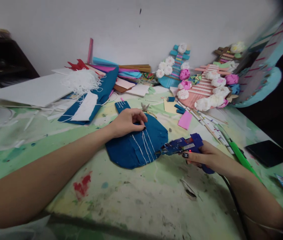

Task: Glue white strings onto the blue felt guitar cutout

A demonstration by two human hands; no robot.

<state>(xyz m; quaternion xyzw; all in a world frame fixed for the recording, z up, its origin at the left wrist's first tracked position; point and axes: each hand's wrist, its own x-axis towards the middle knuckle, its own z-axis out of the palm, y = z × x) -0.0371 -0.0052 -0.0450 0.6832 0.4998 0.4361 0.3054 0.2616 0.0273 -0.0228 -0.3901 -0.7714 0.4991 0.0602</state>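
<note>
A rounded blue foam piece [131,151] with several white strings laid across it lies on the paint-stained table [136,196]. My left hand [127,121] rests on its upper edge, fingers curled and pinching at the string ends. My right hand [203,156] grips a blue hot glue gun [183,146], its nozzle touching the right edge of the foam piece near the strings. The gun's black cord runs back under my right forearm.
Finished foam crafts with white and pink flowers [206,88] stand at the back right. A pile of white strings [82,81], foam sheets and a white board [28,90] lie at the back left. A black phone [265,152] and green stick [241,156] lie right.
</note>
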